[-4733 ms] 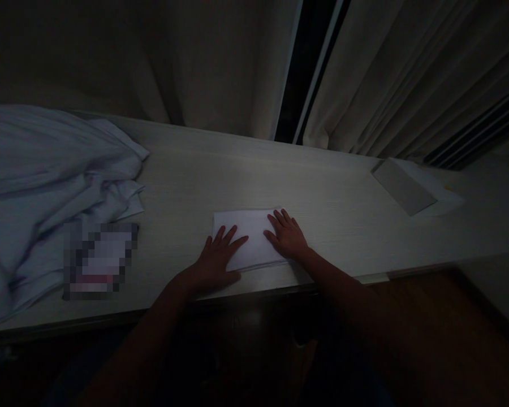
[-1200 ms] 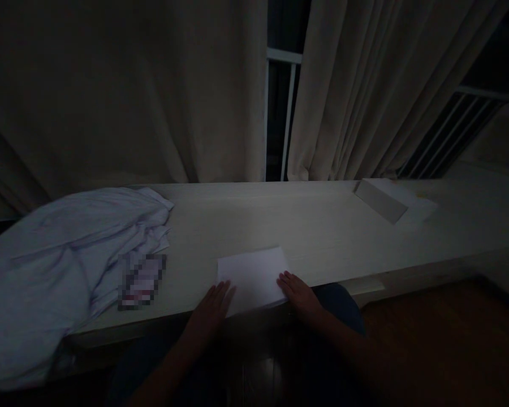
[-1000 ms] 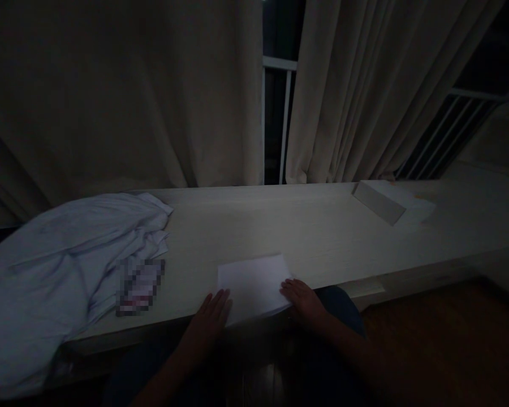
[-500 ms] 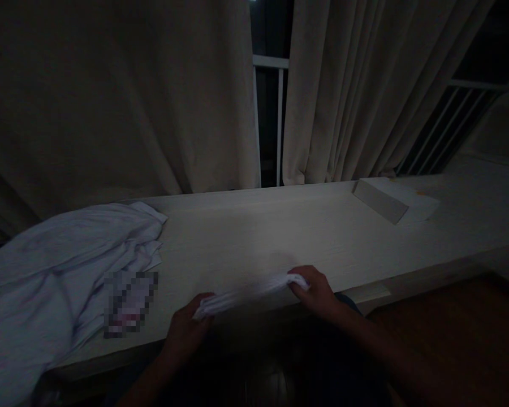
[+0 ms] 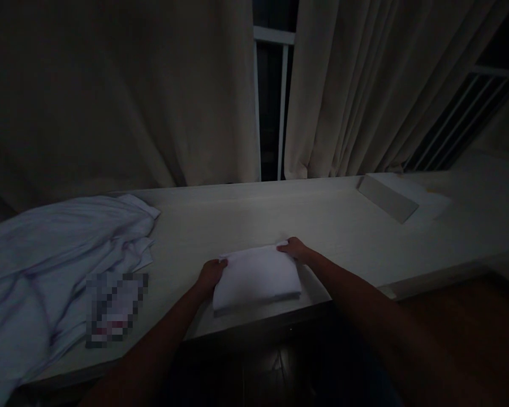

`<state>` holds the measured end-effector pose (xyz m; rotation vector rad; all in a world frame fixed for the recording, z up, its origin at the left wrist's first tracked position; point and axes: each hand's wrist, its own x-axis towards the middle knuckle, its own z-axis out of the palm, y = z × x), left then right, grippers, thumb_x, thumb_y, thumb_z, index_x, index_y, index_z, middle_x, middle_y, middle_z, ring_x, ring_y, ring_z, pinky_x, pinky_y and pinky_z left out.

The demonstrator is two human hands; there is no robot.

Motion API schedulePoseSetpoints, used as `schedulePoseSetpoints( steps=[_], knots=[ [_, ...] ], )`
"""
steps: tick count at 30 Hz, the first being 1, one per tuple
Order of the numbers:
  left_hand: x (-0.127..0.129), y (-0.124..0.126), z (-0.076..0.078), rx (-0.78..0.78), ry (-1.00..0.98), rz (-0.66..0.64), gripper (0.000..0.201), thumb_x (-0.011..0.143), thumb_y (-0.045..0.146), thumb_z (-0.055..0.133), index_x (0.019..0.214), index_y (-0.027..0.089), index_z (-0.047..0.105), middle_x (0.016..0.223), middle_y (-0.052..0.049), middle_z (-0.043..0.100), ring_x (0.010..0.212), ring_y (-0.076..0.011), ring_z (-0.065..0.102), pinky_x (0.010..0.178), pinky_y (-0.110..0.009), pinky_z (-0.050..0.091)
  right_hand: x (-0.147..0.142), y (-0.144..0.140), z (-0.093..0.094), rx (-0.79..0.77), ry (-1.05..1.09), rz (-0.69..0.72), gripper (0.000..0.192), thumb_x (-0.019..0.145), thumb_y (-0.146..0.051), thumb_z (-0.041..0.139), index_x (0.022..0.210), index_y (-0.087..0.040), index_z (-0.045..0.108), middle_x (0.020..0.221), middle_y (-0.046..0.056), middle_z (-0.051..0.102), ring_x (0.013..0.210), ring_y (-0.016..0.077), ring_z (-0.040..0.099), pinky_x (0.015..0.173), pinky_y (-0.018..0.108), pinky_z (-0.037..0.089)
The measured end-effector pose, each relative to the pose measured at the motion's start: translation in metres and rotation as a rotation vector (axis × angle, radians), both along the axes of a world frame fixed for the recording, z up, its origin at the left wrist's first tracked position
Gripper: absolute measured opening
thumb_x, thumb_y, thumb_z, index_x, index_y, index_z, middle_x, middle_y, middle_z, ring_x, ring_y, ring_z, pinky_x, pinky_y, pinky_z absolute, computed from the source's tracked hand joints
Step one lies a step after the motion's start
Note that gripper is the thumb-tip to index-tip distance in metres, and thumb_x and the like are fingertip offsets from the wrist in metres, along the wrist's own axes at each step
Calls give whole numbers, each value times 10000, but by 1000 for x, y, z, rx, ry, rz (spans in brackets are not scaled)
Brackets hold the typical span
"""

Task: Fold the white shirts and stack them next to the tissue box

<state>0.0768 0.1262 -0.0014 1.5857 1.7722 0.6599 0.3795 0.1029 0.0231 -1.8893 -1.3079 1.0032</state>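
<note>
A white folded cloth, a neat layered rectangle, is low over the front part of the pale bench top. At its far left corner my left hand pinches the cloth, thumb on top. My right hand grips the far right corner in the same way. The near edge of the cloth shows stacked layers close to the bench's front edge. Whether its underside fully touches the surface I cannot tell. The fingers beneath the cloth are hidden.
A crumpled white garment spreads over the left end of the bench, with a pixelated patch beside it. A white box lies at the back right. Long beige curtains hang behind, before a railing.
Both hands have moved forward over the bench with the cloth. Its edge-on, blurred strip has turned down into a flat rectangle. The view has shifted slightly.
</note>
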Motion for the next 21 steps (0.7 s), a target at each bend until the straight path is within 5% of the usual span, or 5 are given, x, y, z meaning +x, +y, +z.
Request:
schedulePoseSetpoints(
  steps=[6, 11, 16, 21],
  knots=[
    [-15, -9, 7, 239, 107, 23, 599, 844, 520, 499, 1290, 120, 507, 1257, -191, 612, 1122, -292, 605, 951, -458, 464, 6, -5, -9, 186, -166, -44, 447, 877, -390, 610, 1227, -114, 577, 1237, 187, 617, 1080, 264, 616, 930, 404, 481],
    [-2, -44, 13, 537, 357, -408, 576, 909, 575, 406, 1370, 239, 485, 1510, -100, 399, 1404, -289, 339, 1123, -478, 319, 21, -53, -15, 390, -241, -46, 368, 938, -376, 480, 1211, -160, 601, 1211, 132, 641, 1003, 220, 639, 912, 381, 491],
    [7, -59, -14, 421, 539, -548, 656, 916, 638, 319, 1459, 278, 394, 1577, -125, 275, 1460, -365, 178, 1123, -590, 229, 23, -122, -38, 433, -236, -8, 460, 818, -361, 606, 1234, -166, 567, 1106, 104, 660, 895, 207, 635, 817, 357, 522],
    [3, -62, -39, 460, 567, -538, 669, 922, 625, 313, 1485, 264, 348, 1583, -125, 258, 1470, -352, 145, 1118, -569, 256, -3, -150, -61, 423, -424, 71, 506, 773, -279, 600, 1261, -161, 543, 1204, 124, 629, 1102, 260, 576, 969, 388, 445]
  ],
)
